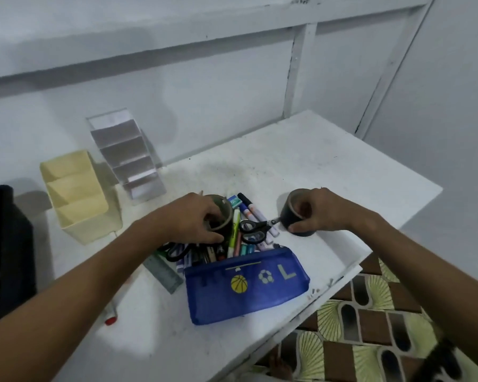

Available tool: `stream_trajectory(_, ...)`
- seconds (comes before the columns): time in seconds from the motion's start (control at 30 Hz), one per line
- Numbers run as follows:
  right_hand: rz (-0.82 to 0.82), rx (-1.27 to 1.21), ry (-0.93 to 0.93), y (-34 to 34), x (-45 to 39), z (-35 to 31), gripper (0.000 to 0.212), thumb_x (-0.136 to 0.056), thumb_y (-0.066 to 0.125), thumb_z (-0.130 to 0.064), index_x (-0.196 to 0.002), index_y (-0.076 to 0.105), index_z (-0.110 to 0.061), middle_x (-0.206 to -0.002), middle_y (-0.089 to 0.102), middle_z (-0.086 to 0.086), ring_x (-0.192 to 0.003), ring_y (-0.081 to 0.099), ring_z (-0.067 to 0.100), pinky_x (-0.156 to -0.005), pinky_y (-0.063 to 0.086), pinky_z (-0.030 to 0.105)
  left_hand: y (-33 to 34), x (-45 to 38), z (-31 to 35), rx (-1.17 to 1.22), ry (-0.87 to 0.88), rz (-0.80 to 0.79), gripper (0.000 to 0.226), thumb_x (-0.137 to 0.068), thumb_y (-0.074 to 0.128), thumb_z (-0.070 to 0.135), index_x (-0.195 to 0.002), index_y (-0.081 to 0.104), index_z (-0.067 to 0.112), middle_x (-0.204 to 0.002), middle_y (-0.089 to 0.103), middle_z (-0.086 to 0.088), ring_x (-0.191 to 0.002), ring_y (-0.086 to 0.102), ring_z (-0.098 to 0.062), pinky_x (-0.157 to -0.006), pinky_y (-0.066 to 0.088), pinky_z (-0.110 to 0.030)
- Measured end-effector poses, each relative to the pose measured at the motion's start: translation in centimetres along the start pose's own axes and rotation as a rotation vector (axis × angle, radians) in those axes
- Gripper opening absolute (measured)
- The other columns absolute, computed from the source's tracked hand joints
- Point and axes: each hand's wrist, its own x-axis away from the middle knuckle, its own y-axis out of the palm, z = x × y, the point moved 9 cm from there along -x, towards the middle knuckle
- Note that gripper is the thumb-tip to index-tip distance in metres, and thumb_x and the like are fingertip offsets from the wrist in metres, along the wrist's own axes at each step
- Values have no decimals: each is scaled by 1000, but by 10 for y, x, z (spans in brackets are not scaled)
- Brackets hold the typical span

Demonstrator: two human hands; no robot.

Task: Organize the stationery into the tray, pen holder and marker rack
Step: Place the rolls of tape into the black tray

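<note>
Nearest on the white table (301, 161) lies a red-capped marker (111, 312), close to the front edge and partly under the left forearm. Beyond it sits a blue mesh pencil pouch (246, 285) printed with a basketball, a football and a letter L, its open mouth facing away. A clear ruler (163, 271) lies just left of the pouch.

From the pouch mouth a heap of stationery spills outward: pens and highlighters (236, 230), two pairs of black-handled scissors (253, 230), white markers (255, 213) and a small green box (233, 202) at the far end.

The left hand (193, 216) reaches into this heap, its grip curled round a dark roll of tape (223, 213), with the thumb under the roll and the fingers over its rim. The right hand (318, 210) holds a second dark tape roll (294, 213) on the table just right of the heap; the thumb presses the lower edge and the fingers seem hooked into the core, though blur makes that uncertain.

Farther back on the left stands a cream pen holder (80, 199) with stepped compartments, and just behind it, against the wall, a clear tiered marker rack (127, 155). A black object (6, 252) sits at the left edge.
</note>
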Motion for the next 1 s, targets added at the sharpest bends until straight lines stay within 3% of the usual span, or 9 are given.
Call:
stream_trajectory(0.07, -39, 75, -7, 6, 2, -1, 26, -73, 76, -31, -72, 55, -15, -71, 52, -10, -64, 52, 13, -52, 38, 16, 2, 1, 3, -9, 10, -14, 34, -78, 70, 47, -97, 69, 19, -93, 65, 3, -79, 58, -13, -75, 49, -33)
stream_trajectory(0.17, -43, 176, -21, 3, 0, -7, 39, -80, 69, -21, -59, 36, -23, -61, 40, -11, -58, 44, 15, -48, 27, 18, 1, 5, 9, 5, 22, -13, 23, -84, 68, 38, -95, 68, 18, -86, 61, 6, -76, 52, -9, -70, 42, -27)
stream_trajectory(0.37, 24, 161, -136, -36, -13, -61, 39, -80, 69, -24, -59, 38, -12, -53, 40, -2, -50, 38, 14, -52, 32, 28, -46, 25, -6, 6, -31, 139, 19, -84, 69, 30, -83, 65, 11, -72, 59, 2, -68, 54, -16, -64, 40, -30)
stream_trajectory(0.6, 116, 102, -420, -64, -50, -196, 32, -79, 72, -26, -67, 53, -4, -60, 52, 5, -55, 47, 19, -52, 35, 30, -120, 107, -69, -46, -282, 317, 19, -85, 68, 30, -91, 70, 12, -81, 67, -2, -76, 60, -19, -73, 50, -38)
stream_trajectory(0.73, 130, 91, -589, -53, -70, -291, 22, -79, 73, -25, -80, 65, -4, -75, 65, 11, -70, 59, 25, -64, 46, 35, -146, 189, -116, -67, -475, 417, 16, -85, 69, 28, -95, 71, 16, -86, 70, -1, -80, 63, -20, -74, 50, -35)
stream_trajectory(0.83, 116, 50, -696, -33, -73, -363, 14, -80, 72, -22, -72, 63, -14, -72, 60, 3, -68, 55, 20, -61, 44, 31, -153, 252, -147, -93, -614, 454, 16, -83, 71, 27, -94, 72, 16, -85, 70, -2, -78, 60, -20, -71, 46, -32)
stream_trajectory(0.9, 75, -7, -764, -14, -72, -410, 22, -80, 72, -18, -65, 57, -23, -64, 55, -7, -63, 52, 14, -55, 37, 23, -151, 292, -166, -106, -708, 453, 16, -81, 73, 26, -91, 72, 14, -82, 70, -4, -79, 61, -23, -72, 48, -33)
stream_trajectory(0.97, 36, -30, -816, 5, -74, -444, 5, -81, 71, -15, -79, 67, -17, -71, 61, -6, -70, 57, 14, -61, 41, 23, -148, 322, -183, -95, -770, 453, 14, -79, 74, 26, -89, 73, 15, -80, 70, -2, -79, 63, -23, -71, 48, -32)
stream_trajectory(1.0, 25, -36, -837, 16, -76, -461, 8, -81, 71, -15, -88, 70, -13, -79, 66, -3, -75, 60, 15, -65, 46, 26, -145, 338, -192, -78, -802, 457, 13, -79, 75, 25, -90, 73, 17, -78, 68, 1, -78, 62, -20, -69, 46, -30)
